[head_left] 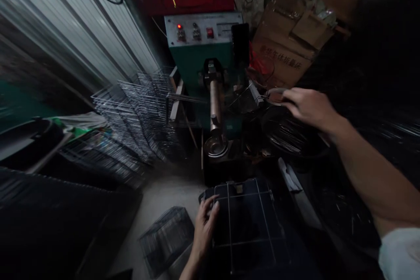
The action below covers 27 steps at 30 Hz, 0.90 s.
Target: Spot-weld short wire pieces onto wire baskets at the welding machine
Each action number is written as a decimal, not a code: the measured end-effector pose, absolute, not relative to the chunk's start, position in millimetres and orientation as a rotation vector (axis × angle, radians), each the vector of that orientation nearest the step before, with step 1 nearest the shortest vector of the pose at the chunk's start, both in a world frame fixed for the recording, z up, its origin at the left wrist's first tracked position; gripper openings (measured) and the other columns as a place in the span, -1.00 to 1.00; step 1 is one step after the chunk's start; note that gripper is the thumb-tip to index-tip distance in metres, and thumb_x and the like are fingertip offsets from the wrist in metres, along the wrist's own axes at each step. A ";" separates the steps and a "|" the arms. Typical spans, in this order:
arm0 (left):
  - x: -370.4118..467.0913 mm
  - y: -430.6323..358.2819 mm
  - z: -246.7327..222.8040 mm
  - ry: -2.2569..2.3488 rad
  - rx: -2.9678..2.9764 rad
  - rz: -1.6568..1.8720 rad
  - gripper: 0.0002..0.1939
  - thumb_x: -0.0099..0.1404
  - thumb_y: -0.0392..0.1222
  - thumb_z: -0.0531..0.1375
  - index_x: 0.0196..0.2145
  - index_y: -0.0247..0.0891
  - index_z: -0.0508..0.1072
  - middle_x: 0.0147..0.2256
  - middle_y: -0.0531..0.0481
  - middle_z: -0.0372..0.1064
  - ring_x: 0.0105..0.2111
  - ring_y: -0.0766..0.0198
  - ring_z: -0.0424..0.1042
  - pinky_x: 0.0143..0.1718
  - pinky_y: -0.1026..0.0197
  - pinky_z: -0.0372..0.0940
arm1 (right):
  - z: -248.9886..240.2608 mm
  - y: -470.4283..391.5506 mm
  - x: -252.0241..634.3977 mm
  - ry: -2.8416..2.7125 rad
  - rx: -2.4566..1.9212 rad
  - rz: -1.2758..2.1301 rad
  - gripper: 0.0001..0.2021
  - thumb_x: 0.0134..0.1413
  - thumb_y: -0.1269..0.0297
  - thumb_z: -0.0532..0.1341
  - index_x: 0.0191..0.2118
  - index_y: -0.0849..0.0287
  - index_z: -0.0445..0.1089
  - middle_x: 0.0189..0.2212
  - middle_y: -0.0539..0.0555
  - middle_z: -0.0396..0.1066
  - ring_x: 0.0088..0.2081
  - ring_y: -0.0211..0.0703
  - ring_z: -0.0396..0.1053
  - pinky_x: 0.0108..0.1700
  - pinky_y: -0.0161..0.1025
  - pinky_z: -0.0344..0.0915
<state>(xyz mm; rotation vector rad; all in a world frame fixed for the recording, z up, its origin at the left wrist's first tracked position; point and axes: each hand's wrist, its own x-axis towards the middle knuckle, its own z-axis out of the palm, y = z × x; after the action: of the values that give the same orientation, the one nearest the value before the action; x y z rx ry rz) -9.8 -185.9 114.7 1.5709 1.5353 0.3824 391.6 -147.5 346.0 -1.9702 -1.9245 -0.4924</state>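
My left hand (206,221) is at the lower centre, its thumb and fingers closed on the left edge of a wire grid panel (230,223). The panel lies over dark cloth, apparently across my lap. To the right, my right hand (310,105) reaches out over a dark round tub (278,135) of thin metal rods. Its fingertips are bent together at the rim of a small round dish (274,96); whatever they pinch is hidden. Between the hands stands a green machine (192,63) with a copper-coloured horizontal arm (215,100) above a round lower electrode (215,145).
Stacked wire racks (138,109) stand left of the machine. A wire basket (169,238) rests on the floor at lower left. A cardboard box (282,48) leans behind at right. The control panel (203,30) shows a lit red lamp, with a black phone-like slab (240,43) beside it.
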 end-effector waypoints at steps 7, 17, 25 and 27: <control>-11.2 -222.0 109.7 1.244 1.194 0.824 -0.37 0.16 0.28 0.28 0.01 -0.23 0.52 -0.17 -0.09 0.49 -0.24 0.21 0.48 -0.27 0.27 0.36 | 364.4 -297.1 335.8 -1.298 -1.687 0.078 -0.65 0.16 -0.02 0.31 0.04 -0.08 0.47 -0.24 0.10 0.47 -0.38 -0.02 0.42 -0.53 -0.17 0.31; -21.5 -241.3 126.0 1.088 0.853 0.976 -0.27 0.20 0.24 0.28 0.19 -0.26 0.40 -0.39 -0.02 0.53 -0.53 0.38 0.43 -0.46 0.34 0.32 | 136.3 -330.6 258.2 -1.204 -1.731 0.712 -0.43 0.29 -0.02 0.11 0.27 0.22 0.33 -0.23 0.20 0.52 -0.35 -0.03 0.50 -0.36 -0.14 0.48; -21.7 -241.9 117.2 1.243 1.258 0.920 -0.49 0.26 -0.04 0.25 0.13 -0.30 0.47 0.10 -0.15 0.47 0.14 0.04 0.42 0.23 0.00 0.26 | 123.5 -343.6 257.4 -1.354 -1.751 0.671 -0.45 0.34 0.10 0.04 0.34 0.24 0.22 0.21 0.23 0.33 0.19 0.07 0.35 0.25 0.05 0.27; -24.1 -239.2 113.2 1.264 1.382 0.899 -0.51 0.27 -0.08 0.23 0.13 -0.30 0.47 0.11 -0.14 0.46 0.15 0.02 0.42 0.26 -0.04 0.23 | 116.1 -343.0 258.3 -1.364 -1.749 0.659 -0.45 0.34 0.11 0.04 0.34 0.23 0.23 0.23 0.21 0.30 0.25 0.06 0.26 0.29 0.04 0.22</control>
<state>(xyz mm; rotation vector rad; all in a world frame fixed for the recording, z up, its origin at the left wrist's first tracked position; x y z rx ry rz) -24.1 -239.2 113.2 1.3817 1.2644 0.8987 258.3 -343.0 116.1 -1.7488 -1.3637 0.6590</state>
